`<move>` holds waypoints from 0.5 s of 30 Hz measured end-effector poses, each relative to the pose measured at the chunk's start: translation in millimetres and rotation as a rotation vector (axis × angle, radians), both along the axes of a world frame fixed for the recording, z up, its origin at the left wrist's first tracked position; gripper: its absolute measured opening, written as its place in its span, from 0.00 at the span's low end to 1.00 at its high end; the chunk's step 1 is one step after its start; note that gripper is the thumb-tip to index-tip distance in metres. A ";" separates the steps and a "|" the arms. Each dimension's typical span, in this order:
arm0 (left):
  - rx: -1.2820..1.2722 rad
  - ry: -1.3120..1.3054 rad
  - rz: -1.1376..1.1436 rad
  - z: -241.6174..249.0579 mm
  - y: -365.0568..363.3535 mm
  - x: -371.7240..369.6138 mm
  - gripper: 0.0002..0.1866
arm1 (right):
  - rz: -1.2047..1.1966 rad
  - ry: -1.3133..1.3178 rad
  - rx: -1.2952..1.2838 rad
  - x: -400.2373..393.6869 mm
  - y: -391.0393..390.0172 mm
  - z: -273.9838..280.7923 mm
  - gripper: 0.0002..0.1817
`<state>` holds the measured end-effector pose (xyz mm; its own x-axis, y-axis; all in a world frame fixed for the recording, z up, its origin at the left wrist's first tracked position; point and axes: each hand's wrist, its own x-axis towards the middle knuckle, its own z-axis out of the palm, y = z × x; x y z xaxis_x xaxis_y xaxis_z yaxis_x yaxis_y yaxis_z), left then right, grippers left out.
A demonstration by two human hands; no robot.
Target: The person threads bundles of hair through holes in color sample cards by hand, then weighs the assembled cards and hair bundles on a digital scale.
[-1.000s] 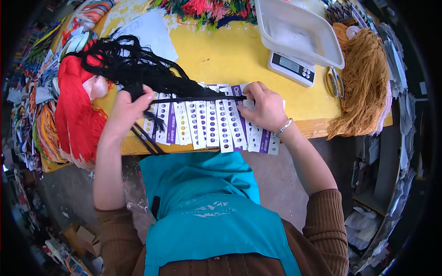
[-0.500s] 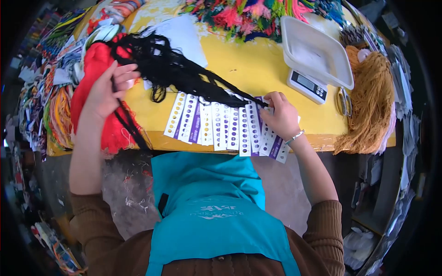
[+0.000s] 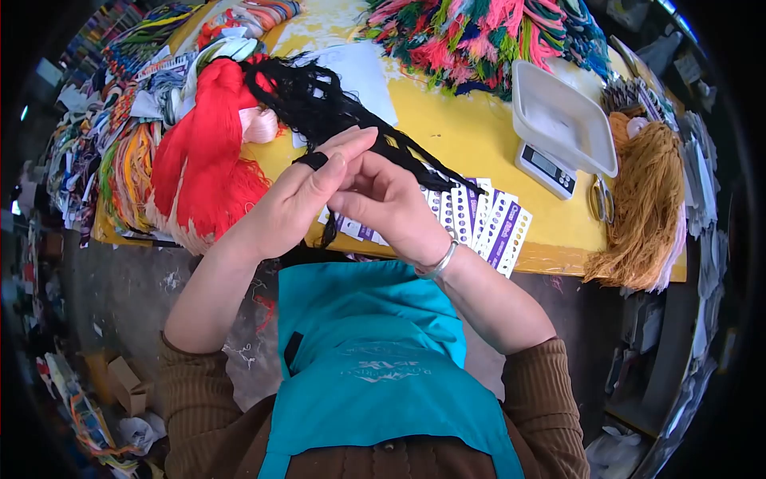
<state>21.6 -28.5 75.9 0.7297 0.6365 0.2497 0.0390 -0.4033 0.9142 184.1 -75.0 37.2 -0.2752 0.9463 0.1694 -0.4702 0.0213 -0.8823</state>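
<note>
My left hand (image 3: 299,191) is raised over the table's front, fingers extended together and a strand of black thread (image 3: 312,160) pressed at its thumb. Against its palm lies my right hand (image 3: 391,209), with curled fingers; what they hold, if anything, is hidden. Behind both hands a loose hank of black thread (image 3: 319,104) stretches across the table, its thin end lying on the hole-punched cards (image 3: 499,231). Some black thread also hangs below my hands. The cards, white and purple, are fanned out and partly covered by my right hand.
Red thread hanks (image 3: 203,144) hang over the front edge at left, beside multicoloured skeins (image 3: 128,168). A scale (image 3: 546,170) with a white tray (image 3: 566,120), scissors (image 3: 600,198) and tan thread (image 3: 646,199) occupy the right. Pink and green tassels (image 3: 479,40) lie at the back.
My right hand has left the end of the black thread and moved left to meet my left hand. My left hand has moved right, away from the red hanks.
</note>
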 end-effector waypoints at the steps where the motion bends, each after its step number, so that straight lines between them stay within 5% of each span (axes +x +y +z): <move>1: -0.004 0.013 0.036 -0.1 -2.9 -2.9 0.27 | 0.061 0.004 -0.034 -3.1 -2.8 -0.4 0.22; 4: 0.086 0.096 0.079 -0.6 -8.1 -10.8 0.27 | 0.202 0.009 -0.126 -8.4 -8.9 0.4 0.27; 7: 0.196 0.157 0.098 0.3 -6.7 -21.6 0.30 | 0.209 -0.077 -0.275 -8.5 -13.1 20.0 0.19; 9: 0.215 0.069 0.130 -2.8 -6.5 -29.2 0.33 | 0.213 -0.263 -0.110 -4.9 -7.2 39.4 0.08; 12: -0.120 -0.149 0.019 -21.5 -18.7 -26.0 0.43 | 0.061 -0.241 0.069 4.0 4.1 107.9 0.11; 13: -0.048 -0.094 0.017 -29.9 -18.6 -26.3 0.44 | -0.005 -0.344 0.157 11.9 7.3 129.2 0.13; 14: 0.024 -0.040 0.015 -42.3 -17.5 -26.0 0.45 | -0.168 -0.505 0.520 21.5 18.9 149.4 0.13; 15: -0.100 -0.023 -0.066 -50.4 -21.4 -25.1 0.47 | -0.203 -0.435 0.366 24.4 17.7 188.0 0.10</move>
<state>-3.5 -49.9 25.5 0.7660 0.6095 0.2045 -0.0060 -0.3113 0.9503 208.5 -57.3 225.2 -0.2120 0.8888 0.4063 -0.0224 0.4112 -0.9113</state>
